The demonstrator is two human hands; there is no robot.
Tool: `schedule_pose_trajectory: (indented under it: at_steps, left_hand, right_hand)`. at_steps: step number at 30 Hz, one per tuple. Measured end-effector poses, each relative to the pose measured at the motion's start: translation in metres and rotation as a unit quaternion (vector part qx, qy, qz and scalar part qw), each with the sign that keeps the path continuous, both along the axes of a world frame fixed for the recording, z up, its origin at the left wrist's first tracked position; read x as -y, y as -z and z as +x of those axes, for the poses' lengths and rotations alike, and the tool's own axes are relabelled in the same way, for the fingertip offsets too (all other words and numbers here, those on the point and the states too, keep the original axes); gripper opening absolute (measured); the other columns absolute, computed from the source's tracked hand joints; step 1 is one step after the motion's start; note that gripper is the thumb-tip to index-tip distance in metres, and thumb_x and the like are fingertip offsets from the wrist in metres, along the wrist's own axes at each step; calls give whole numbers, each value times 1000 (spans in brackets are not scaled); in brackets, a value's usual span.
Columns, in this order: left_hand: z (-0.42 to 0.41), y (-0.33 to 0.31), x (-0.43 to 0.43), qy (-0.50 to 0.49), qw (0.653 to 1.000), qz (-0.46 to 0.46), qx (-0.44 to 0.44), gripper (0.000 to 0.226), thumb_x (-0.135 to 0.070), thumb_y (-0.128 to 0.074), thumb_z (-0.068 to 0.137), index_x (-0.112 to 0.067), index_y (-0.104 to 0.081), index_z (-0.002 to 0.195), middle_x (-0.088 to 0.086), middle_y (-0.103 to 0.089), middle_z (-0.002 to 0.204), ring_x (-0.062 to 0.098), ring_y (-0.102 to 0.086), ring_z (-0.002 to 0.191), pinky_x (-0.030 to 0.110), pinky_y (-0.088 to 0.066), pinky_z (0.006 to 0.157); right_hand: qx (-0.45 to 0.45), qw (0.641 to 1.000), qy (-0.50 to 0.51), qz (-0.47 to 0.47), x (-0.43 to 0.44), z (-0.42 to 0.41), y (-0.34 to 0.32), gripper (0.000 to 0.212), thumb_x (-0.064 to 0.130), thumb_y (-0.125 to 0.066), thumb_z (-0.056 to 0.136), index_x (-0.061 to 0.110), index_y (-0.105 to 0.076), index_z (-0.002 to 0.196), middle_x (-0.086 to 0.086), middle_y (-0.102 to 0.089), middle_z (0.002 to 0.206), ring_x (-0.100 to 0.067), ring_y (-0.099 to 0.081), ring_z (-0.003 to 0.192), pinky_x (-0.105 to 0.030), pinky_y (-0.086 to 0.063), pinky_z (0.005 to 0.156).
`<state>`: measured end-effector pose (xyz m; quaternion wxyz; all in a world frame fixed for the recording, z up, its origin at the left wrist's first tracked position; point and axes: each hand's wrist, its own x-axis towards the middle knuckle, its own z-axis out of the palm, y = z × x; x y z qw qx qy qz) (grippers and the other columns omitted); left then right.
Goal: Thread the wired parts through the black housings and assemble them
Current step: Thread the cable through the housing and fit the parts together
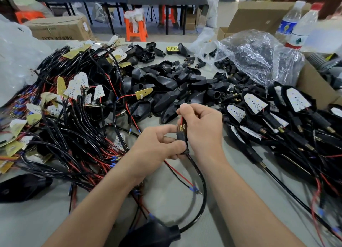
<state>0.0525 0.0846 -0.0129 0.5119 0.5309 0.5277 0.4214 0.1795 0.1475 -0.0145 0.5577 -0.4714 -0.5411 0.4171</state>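
Both hands work together over the middle of the grey table (166,200). Left hand (159,145): fingers curled, thumb and forefinger clamped on the lower half of one black stem piece (182,135), which is held upright and clear of the table. It shows a brass ribbed section near its top. Right hand (202,128): fingers curled, thumb and forefinger pinched together on one red wire (181,120) that comes out of the top of the stem. Whether those fingers also touch the stem itself is unclear, since the thumb hides the contact. From below the left hand come one thick black cable (203,191) and two thin leads (177,174), one red and one black, that end in blue ferrules on the table. The cable loops down and round to one black housing (153,233), blurred, at the near edge between the forearms. Counts: two hands, one stem piece held, one housing on that cable. To the left is a tangled heap of wired LED boards (74,98), too many to count. At the centre back is a pile of empty black housings (166,80), also uncounted. To the right are assembled units (277,113) with white boards seated in them, and at least five boards show. Beyond them are one crumpled plastic bag (259,56), two water bottles (296,24) and one open cardboard box (314,84).
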Motion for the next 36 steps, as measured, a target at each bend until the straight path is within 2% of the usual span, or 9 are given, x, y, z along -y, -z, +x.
schedule_pose_trajectory:
  at_steps: [2, 4, 8, 12, 18, 21, 25, 31, 36]
  left_hand:
    - [9, 6, 0, -39, 996, 26, -80, 24, 0, -70, 90, -19, -67, 105, 22, -76, 82, 21, -60, 64, 41, -52, 66]
    - [16, 9, 1, -46, 998, 10, -34, 18, 1, -65, 94, -12, -58, 105, 27, -74, 87, 27, -64, 72, 56, -56, 78]
    - [9, 4, -2, 24, 976, -84, 202, 17, -6, -62, 93, -5, -54, 109, 14, -76, 82, 21, -74, 67, 29, -60, 60]
    - [-3, 0, -3, 111, 944, -132, 283, 35, -16, -55, 89, -2, -51, 121, 13, -77, 86, 21, -76, 71, 26, -60, 62]
    - [6, 6, -3, 96, 969, -97, 204, 21, -13, -62, 92, -6, -54, 109, 17, -77, 87, 22, -75, 70, 27, -61, 65]
    - [23, 17, -2, -23, 995, -29, 91, 29, 1, -77, 87, -9, -52, 98, 11, -75, 68, 18, -68, 52, 24, -55, 52]
    - [29, 25, 0, -53, 998, 20, -27, 26, -11, -85, 80, -16, -63, 93, 9, -73, 61, 19, -68, 50, 23, -52, 50]
    - [25, 14, 5, 99, 982, -75, 146, 19, -11, -71, 91, -7, -65, 108, 15, -77, 86, 22, -73, 69, 26, -58, 61]
    - [15, 4, 11, 222, 948, -129, 188, 25, -14, -56, 94, -9, -59, 118, 15, -75, 96, 25, -74, 82, 33, -59, 77]
  right_hand:
    - [52, 998, 12, 16, -1, -1, 2, 32, 22, -68, 90, 12, -67, 61, 2, -61, 51, -5, -49, 44, -16, -39, 50]
    - [35, 999, 5, -5, -2, -1, 3, 31, 20, -69, 91, 12, -69, 61, 3, -62, 51, -4, -48, 43, -15, -38, 48]
    - [-132, 983, -34, -121, -2, 2, 1, 29, 16, -67, 96, 15, -74, 67, 2, -62, 56, -9, -44, 43, -19, -38, 43]
    - [-193, 969, -67, -139, 2, 2, -2, 28, 16, -66, 97, 9, -73, 71, -1, -59, 56, -9, -41, 41, -24, -37, 45]
    - [-7, 999, -20, -29, -1, 12, -1, 21, 23, -76, 88, 13, -74, 69, -4, -69, 58, -15, -55, 49, -28, -49, 50]
    - [17, 1000, -23, -8, -3, 13, 1, 14, 25, -79, 83, 20, -76, 70, -4, -68, 57, -11, -57, 48, -25, -47, 50]
    - [-6, 996, -65, -54, -3, 13, 4, 17, 24, -79, 84, 19, -76, 68, -8, -70, 59, -11, -55, 45, -24, -45, 48]
    - [-54, 995, -22, -86, -11, 14, 5, 30, 21, -74, 91, 10, -72, 63, -2, -65, 55, -8, -41, 40, -20, -37, 42]
    - [-222, 965, 63, -125, -30, 33, 2, 32, 10, -68, 97, 9, -65, 65, -2, -62, 52, -7, -43, 40, -17, -33, 39]
